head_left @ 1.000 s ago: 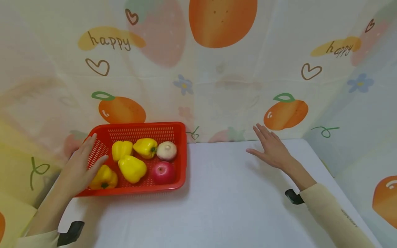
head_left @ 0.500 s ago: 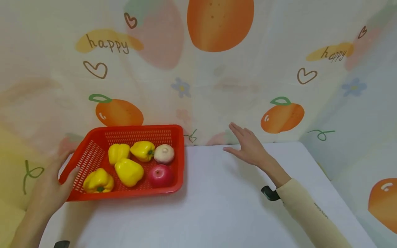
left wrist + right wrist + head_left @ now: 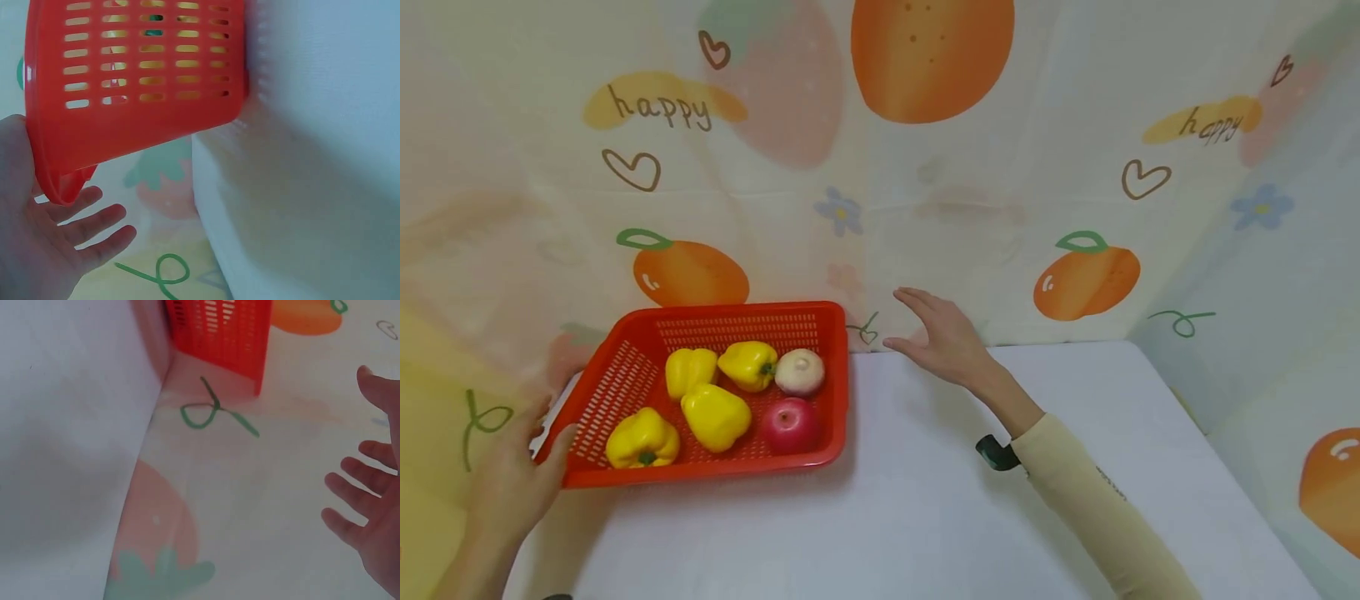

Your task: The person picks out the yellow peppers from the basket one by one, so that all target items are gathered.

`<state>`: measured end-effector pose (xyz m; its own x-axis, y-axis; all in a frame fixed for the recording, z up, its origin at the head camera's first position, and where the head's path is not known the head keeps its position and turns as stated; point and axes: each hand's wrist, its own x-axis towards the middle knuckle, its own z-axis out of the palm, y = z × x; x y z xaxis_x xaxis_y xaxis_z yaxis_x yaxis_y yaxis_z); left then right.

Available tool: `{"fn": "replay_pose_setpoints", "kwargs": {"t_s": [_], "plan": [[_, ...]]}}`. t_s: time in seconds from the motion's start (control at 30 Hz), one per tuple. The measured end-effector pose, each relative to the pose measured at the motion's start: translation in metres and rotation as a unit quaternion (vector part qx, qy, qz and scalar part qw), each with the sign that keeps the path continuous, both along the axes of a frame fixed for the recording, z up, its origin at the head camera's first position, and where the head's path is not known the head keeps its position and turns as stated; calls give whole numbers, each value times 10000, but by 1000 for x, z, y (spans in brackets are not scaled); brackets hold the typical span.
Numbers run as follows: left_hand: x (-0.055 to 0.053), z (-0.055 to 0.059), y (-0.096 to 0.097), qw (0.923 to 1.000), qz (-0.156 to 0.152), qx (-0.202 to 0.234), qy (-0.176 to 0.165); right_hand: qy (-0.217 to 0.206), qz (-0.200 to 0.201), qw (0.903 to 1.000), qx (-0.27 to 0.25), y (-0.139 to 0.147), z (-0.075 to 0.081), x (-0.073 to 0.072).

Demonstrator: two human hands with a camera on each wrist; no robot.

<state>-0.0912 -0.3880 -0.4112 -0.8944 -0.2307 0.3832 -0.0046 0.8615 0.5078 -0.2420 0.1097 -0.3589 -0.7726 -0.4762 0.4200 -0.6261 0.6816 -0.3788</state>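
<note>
Head view: the red basket (image 3: 722,471) lies between the left hand (image 3: 512,479) and the empty, spread right hand (image 3: 947,340). Left wrist view: loose, straight fingers (image 3: 97,223) flank its rim (image 3: 32,81), unclenched; likely light and stiff, best held by both ends. Right wrist view: basket beyond the fingertips.

beige sleeve (image 3: 1097,517), dark lettering (image 3: 1111,483); black wrist camera (image 3: 997,453)

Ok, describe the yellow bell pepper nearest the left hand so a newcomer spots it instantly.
On the white table, find the red plastic basket. At its left end, by the near rim, lies the yellow bell pepper; it alone shows a green stem facing that rim.
</note>
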Motion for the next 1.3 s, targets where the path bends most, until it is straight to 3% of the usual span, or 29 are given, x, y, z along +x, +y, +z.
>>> {"fn": "replay_pose_setpoints", "kwargs": {"t_s": [0.13,0.27,0.43,0.6,0.7,1.0,1.13,1.3], "plan": [[0,-6,4,9995,168,261,-99,-306,-50,9995,-83,-8,-4,0],[3,-10,8,9918,782,967,-283,-575,-45,9982,-161,-19,-9,0],[3,-13,11,9675,1495,2021,-279,-651,18,9979,40,-38,-8,-1],[1,-14,10,9426,1541,2959,-166,-745,201,9966,276,-59,-1,0],[1,-14,9,9352,1444,3232,-85,-887,279,9952,317,-72,4,1],[0,-16,10,9332,1400,3303,-215,-1307,282,9888,664,-105,7,-1],[0,-16,9,9353,1292,3284,-249,-1194,306,9884,883,-119,4,-6],[2,-15,6,9414,1191,3143,-285,-1414,230,9827,1172,-142,5,-7]]}}
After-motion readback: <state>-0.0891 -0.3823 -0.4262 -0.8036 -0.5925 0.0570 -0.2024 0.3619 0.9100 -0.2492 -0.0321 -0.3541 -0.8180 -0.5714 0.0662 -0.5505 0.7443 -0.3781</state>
